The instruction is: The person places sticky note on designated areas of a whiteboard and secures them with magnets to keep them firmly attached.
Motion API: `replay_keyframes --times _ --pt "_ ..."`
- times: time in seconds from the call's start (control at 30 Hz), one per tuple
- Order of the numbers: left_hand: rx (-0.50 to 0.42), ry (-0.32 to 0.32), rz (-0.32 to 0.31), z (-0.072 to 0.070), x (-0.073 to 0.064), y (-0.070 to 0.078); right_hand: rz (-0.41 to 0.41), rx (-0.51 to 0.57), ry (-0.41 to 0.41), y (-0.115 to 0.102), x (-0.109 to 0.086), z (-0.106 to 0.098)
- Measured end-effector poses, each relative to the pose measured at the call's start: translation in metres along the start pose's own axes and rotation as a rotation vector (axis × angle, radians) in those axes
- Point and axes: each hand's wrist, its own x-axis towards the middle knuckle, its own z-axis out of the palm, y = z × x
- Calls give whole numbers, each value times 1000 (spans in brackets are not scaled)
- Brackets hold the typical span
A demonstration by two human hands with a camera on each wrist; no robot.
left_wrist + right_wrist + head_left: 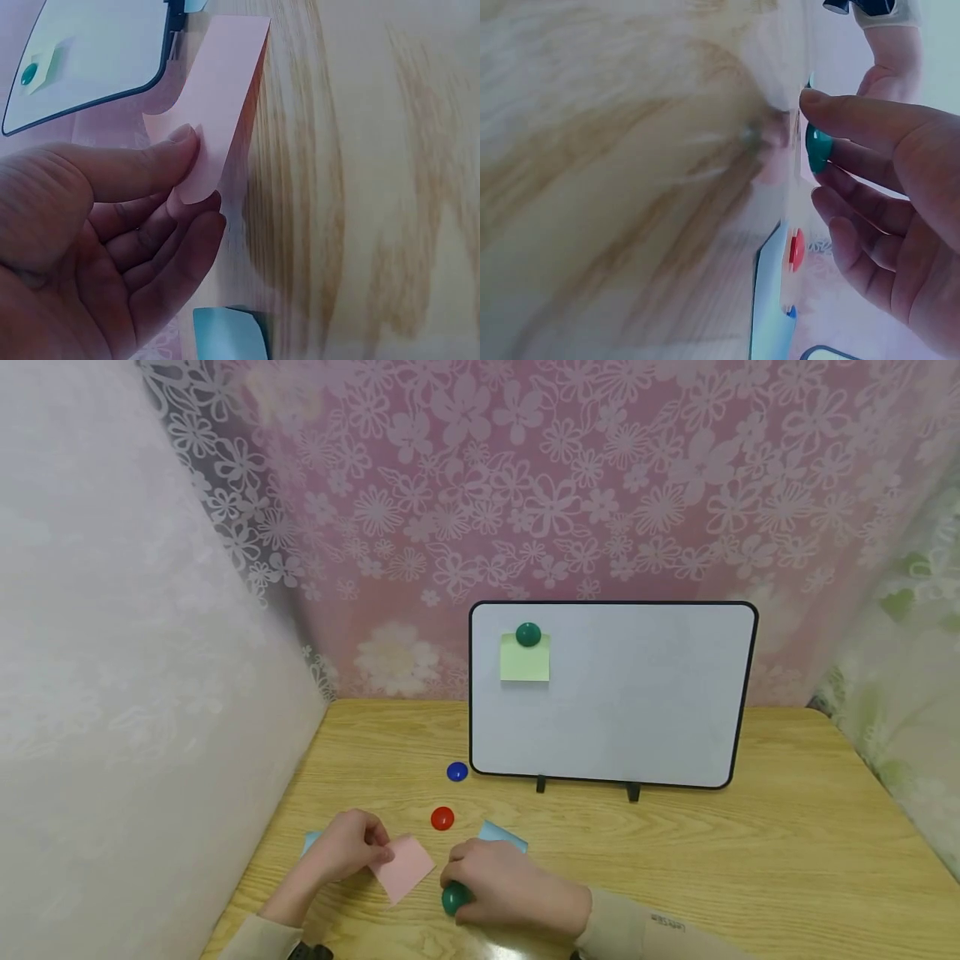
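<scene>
A pink sticky note (405,867) is pinched between the thumb and fingers of my left hand (351,846); the left wrist view shows the note (217,90) raised off the table and slightly curled. Just right of it, my right hand (498,883) holds a round green magnet (454,898) by its edges, seen also as a green magnet (818,147) between thumb and fingers in the right wrist view. Beyond the hands lie a red magnet (442,818) and a blue magnet (457,772). One blue note (502,836) is partly covered by my right hand.
A whiteboard (637,702) stands on small black feet at the back of the wooden table (787,860). On its upper left, another green magnet (528,634) holds a yellow-green note (524,662). Another blue note (311,841) shows behind my left hand. Floral curtains (525,485) surround the table.
</scene>
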Motion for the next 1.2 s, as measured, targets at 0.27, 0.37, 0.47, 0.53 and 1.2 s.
replay_keyframes --times 0.27,0.37,0.47,0.53,1.2 --pt "-4 25 -7 3 4 -1 36 56 32 11 -6 -2" --pt "-2 30 -16 5 6 -2 64 78 52 14 -10 -5" --pt "-12 36 -23 5 7 -1 85 105 75 16 -14 -8" --pt "-22 42 -27 6 7 0 98 125 88 18 -17 -10" --pt "-140 89 -58 13 12 11 182 204 151 42 -37 -23"
